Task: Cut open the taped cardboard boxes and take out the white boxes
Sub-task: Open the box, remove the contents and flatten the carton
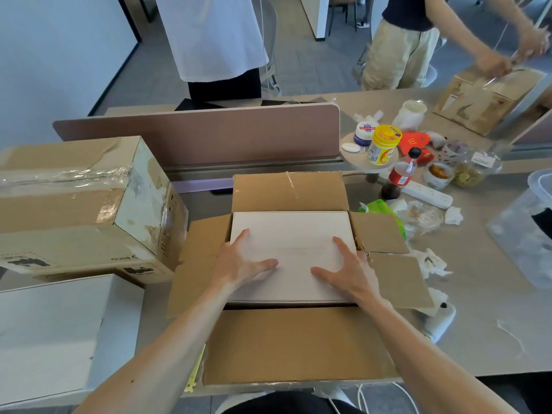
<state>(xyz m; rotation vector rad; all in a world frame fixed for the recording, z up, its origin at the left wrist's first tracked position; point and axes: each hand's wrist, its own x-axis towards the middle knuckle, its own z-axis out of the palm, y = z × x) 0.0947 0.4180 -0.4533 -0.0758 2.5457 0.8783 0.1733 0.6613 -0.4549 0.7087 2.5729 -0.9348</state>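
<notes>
Two bare forearms reach out from the bottom edge over the near flap of the open cardboard box (pixel 298 345), which sits on the table (pixel 493 309) straight in front of the person. Inside it lies the white box (pixel 291 231), its lid level with the opening and filling the carton from side to side. The left hand (pixel 239 265) rests on the lid's left part and the right hand (pixel 346 268) on its right part, each with fingers spread and straight, thumbs pointing inward towards one another. Neither hand is closed round anything, and the outer fingers reach the lid's edges, where I cannot see whether they dip down the sides. All four flaps of the carton are folded outward, and the far one stands up with a strip of clear tape on it. Just left of the carton stands a taped cardboard box (pixel 74 204), sealed with wrinkled clear tape, and in front of that a second white box (pixel 50 330) lies out on the table. A pinkish desk divider (pixel 209 130) runs behind them. To the right the table is littered with crumpled tissues, a yellow-lidded jar (pixel 383 144), a red-labelled soda bottle (pixel 403 170), a white power strip (pixel 427 194) and a clear plastic bin (pixel 534 228). At the far right corner another person's hands are at work over another cardboard box (pixel 484 100), and a person in a white shirt (pixel 215 34) stands beyond the divider.
</notes>
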